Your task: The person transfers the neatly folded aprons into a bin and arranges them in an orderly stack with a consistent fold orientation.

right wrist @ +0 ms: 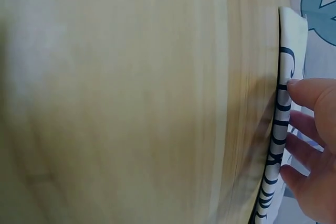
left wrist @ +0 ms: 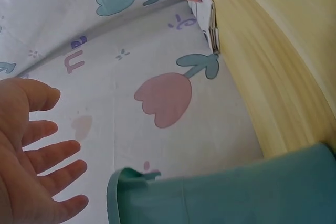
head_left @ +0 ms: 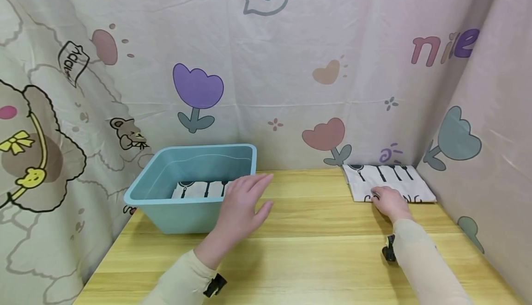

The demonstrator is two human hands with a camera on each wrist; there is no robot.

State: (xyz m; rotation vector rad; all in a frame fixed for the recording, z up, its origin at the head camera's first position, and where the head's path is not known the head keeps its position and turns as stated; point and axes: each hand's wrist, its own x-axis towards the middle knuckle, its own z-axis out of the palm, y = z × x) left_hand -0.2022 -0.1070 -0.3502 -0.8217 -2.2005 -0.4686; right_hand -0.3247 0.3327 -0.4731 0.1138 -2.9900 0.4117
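Observation:
A folded white cloth (head_left: pixel 390 180) with black utensil prints and lettering lies on the table at the back right. My right hand (head_left: pixel 390 203) rests on its front edge. In the right wrist view the thumb and fingertips of the right hand (right wrist: pixel 317 129) touch the lettered edge of the cloth (right wrist: pixel 283 98), not wrapped round it. My left hand (head_left: pixel 243 205) hovers by the right front corner of a teal plastic tub (head_left: pixel 183 215), fingers spread and holding nothing. Inside the tub lies another white cloth (head_left: pixel 199 189) with the same print, partly hidden by the rim and left hand.
The tub stands at the left of a wooden table (head_left: pixel 299 249). Printed curtains (head_left: pixel 274 64) hang behind the table and along both sides. A black strap buckle (head_left: pixel 389 248) shows at my right wrist, another black buckle (head_left: pixel 215 285) at my left.

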